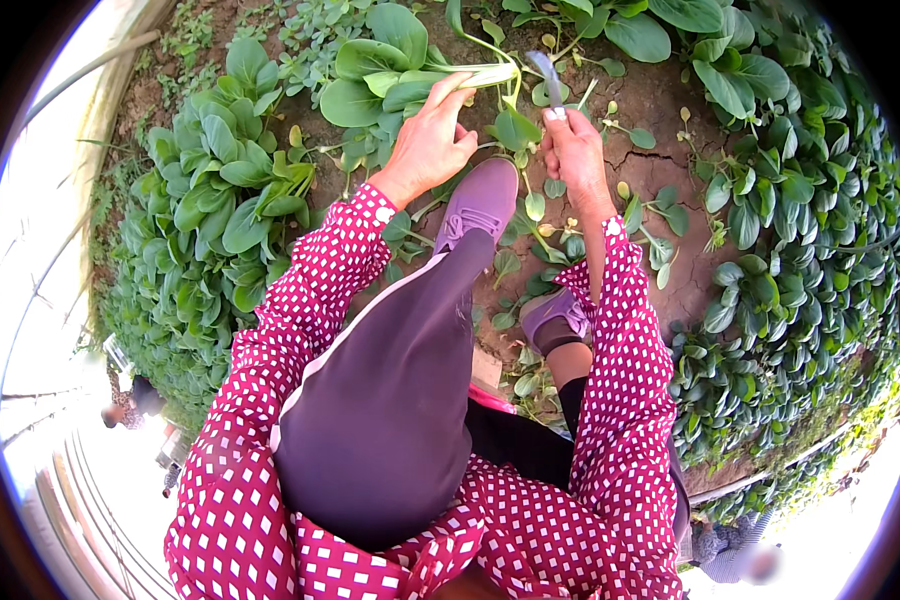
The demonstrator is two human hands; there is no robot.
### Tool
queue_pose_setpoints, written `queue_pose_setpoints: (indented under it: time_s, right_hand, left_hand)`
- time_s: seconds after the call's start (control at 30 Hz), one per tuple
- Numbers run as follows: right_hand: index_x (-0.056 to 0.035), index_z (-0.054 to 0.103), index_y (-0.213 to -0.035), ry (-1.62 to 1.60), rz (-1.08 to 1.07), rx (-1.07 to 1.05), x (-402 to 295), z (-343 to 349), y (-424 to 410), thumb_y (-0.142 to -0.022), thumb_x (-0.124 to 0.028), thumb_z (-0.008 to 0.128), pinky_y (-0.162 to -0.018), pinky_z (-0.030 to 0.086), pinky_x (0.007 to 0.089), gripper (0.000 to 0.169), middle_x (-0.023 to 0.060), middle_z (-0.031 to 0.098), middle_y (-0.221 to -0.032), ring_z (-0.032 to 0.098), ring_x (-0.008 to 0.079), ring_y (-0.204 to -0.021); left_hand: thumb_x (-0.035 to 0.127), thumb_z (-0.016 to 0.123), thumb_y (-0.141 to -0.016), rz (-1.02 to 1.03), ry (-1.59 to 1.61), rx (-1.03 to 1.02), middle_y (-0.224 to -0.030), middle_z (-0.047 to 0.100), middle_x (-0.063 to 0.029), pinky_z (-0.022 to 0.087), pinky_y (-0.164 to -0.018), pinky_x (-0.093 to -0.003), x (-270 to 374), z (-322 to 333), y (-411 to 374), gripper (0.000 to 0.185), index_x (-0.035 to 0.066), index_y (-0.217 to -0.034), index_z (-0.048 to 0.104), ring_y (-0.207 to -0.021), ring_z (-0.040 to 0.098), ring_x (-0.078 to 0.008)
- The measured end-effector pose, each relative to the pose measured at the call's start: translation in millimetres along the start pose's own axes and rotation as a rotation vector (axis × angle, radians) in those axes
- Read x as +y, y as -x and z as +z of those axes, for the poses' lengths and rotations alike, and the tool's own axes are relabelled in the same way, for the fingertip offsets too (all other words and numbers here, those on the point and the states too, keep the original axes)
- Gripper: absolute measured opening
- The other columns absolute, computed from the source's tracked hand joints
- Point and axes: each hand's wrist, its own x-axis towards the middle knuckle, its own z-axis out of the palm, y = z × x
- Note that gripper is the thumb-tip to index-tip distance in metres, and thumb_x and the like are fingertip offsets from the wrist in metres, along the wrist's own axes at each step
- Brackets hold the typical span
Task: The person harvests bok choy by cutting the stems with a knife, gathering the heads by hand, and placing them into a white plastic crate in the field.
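My left hand (436,142) is at the pale stems of a leafy green plant like bok choy (390,71), which lies sideways with its leaves to the left and its stem base to the right. Just right of that base, a small knife with a curved metal blade (547,75) points up and slightly left. Its handle is inside my right hand (572,150), which is shut around it, thumb on top. The blade and the stem base are apart. Loose leaves (516,129) lie between my two hands.
Dense leafy greens (217,172) grow on the left, and another thick bed (787,150) on the right. Cracked soil (649,169) with small leaves runs between them. My purple shoes (480,196) stand on this soil. Other people (124,405) are at the far lower left and lower right.
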Motion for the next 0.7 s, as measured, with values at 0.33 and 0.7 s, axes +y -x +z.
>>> queue_pose_setpoints:
  time_s: [0.33, 0.7]
  right_hand:
    - [0.0018, 0.057, -0.107, -0.158, -0.154, 0.03, -69.2, -17.3, 26.4, -0.078, 0.004, 0.075, -0.04, 0.034, 0.0211, 0.033, 0.0001, 0.058, -0.073, 0.046, 0.0044, -0.048]
    - [-0.0003, 0.066, -0.099, 0.025, -0.284, 0.176, -90.7, -20.0, 47.6, -0.082, -0.006, 0.076, -0.046, 0.038, 0.0182, 0.02, -0.0028, 0.059, -0.071, 0.051, 0.0033, -0.055]
  left_hand:
    - [-0.005, 0.063, -0.079, 0.181, 0.112, -0.05, -0.151, 0.039, -0.0091, 0.057, -0.078, -0.0287, 46.9, 2.8, 6.0, 0.058, 0.0, -0.135, 0.049, -0.098, 0.069, -0.0214]
    - [-0.004, 0.062, -0.082, -0.028, 0.543, -0.131, -0.149, 0.041, -0.011, 0.057, -0.069, -0.0262, 71.4, 7.3, 13.2, 0.035, -0.003, -0.117, 0.061, -0.083, 0.07, -0.0151]
